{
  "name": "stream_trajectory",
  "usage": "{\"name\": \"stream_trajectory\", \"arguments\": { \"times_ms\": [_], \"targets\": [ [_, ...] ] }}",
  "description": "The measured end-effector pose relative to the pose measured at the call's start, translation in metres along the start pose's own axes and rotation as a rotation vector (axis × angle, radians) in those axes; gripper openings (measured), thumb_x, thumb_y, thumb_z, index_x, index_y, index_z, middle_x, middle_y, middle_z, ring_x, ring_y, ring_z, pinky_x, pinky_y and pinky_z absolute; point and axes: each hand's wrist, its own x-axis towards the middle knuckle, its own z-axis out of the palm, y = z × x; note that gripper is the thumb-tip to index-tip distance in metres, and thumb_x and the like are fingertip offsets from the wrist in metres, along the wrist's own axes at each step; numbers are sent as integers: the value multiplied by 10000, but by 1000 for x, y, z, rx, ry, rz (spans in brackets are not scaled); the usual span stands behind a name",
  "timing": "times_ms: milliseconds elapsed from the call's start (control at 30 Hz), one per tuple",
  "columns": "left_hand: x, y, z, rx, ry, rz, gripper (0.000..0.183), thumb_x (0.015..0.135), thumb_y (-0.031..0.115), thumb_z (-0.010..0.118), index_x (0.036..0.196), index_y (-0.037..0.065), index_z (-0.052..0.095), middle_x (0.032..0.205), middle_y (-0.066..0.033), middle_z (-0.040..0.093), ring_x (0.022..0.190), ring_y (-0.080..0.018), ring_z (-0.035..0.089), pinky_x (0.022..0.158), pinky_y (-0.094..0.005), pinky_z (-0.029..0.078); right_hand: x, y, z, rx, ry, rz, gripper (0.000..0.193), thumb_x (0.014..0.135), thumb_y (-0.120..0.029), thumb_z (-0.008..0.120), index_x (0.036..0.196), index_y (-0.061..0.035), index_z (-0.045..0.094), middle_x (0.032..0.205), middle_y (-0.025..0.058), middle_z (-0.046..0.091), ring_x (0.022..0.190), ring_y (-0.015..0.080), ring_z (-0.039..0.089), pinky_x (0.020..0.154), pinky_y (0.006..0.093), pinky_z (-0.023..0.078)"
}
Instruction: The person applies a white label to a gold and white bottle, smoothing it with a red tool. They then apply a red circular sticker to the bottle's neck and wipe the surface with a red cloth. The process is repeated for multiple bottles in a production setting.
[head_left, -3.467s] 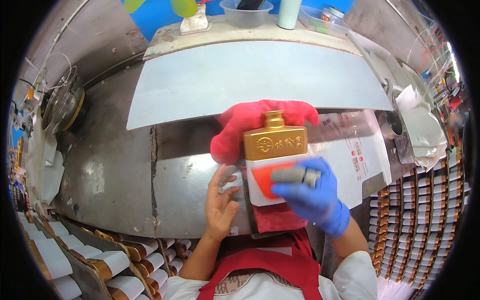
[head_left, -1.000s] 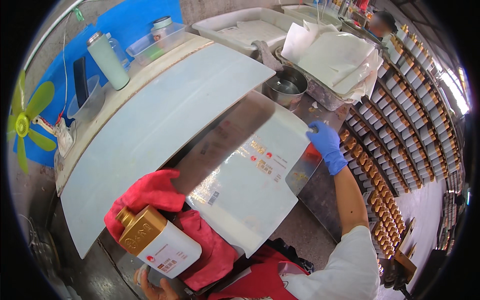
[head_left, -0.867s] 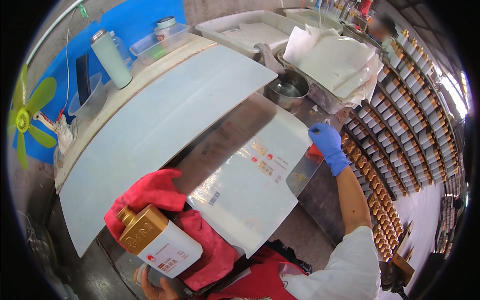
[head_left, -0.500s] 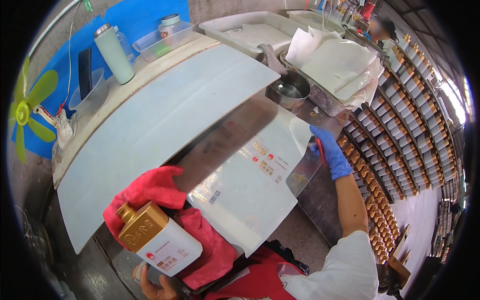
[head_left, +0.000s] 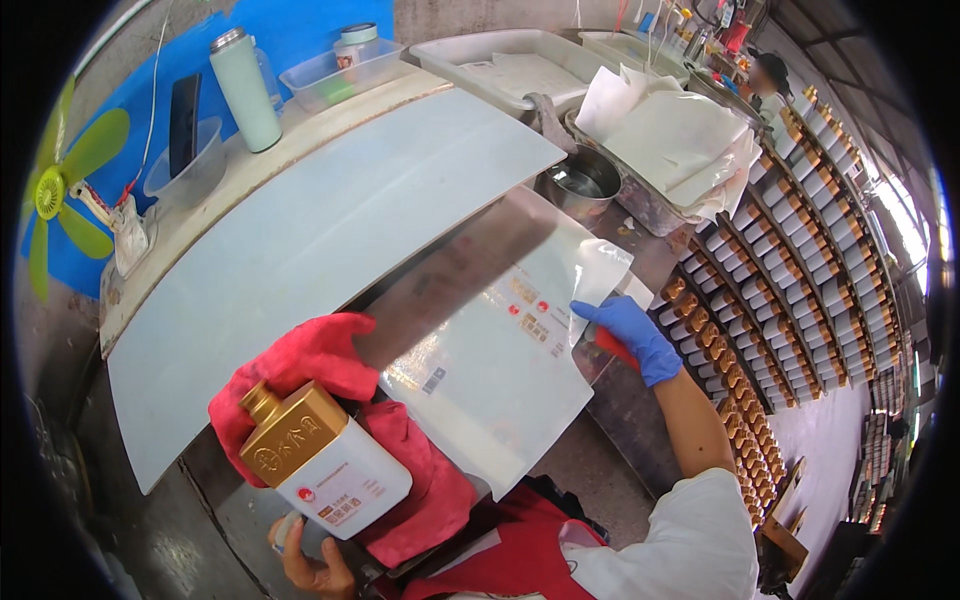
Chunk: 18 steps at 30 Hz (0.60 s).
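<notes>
A gold-necked white bottle (head_left: 345, 480) with red and gold print lies tilted on a crumpled red cloth (head_left: 425, 470). My bare left hand (head_left: 315, 565) is at its base, fingers apart; one fingertip, wearing a pale cover (head_left: 287, 528), is at the bottle's lower edge. In a blue glove, my right hand (head_left: 635, 335) grips a red tool (head_left: 613, 345), whose working end is hidden. The gloved index finger and thumb are at the right edge of a translucent printed sheet (head_left: 500, 390), where one corner curls up.
A large pale board (head_left: 330, 220) spans the table behind the sheet. A metal pot of liquid (head_left: 583, 180) stands beside stacked white papers (head_left: 670, 140). Racks of similar bottles (head_left: 810, 270) fill the right side. A green fan (head_left: 50, 193) is at far left; another person (head_left: 770, 85) is far back.
My right hand has moved left and slightly down along the sheet's edge, and the corner now curls up more. The bottle and my left hand stay nearly in place; the view shifted slightly.
</notes>
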Motion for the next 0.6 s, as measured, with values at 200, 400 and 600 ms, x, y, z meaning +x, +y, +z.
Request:
{"name": "stream_trajectory", "arguments": {
  "times_ms": [200,400,600],
  "targets": [
    [-3,-1,-5,-9,-42,-19,343,770,30,629,1096,-73,600,1018,-211,624,901,-343,596,844,-415,457,25,35,1,-445,78,-34,374,735,-278,764,911,45,694,788,84,689,694,136,619,658,283,499],
    [-32,-29,-15,-79,-59,-146,417,759,77,622,1153,-45,565,1107,-219,606,1043,-362,556,931,-442,416,9,40,-8,-125,77,11,243,752,-188,711,815,47,694,710,95,673,629,157,621,601,281,490],
    [-40,-30,-28,-44,-11,-210,437,723,-1,602,1154,-57,557,1111,-220,610,1049,-341,574,950,-409,419,-6,32,-22,-66,64,-82,170,796,-119,662,808,46,702,681,108,674,604,164,626,614,260,499]
  ]
}}
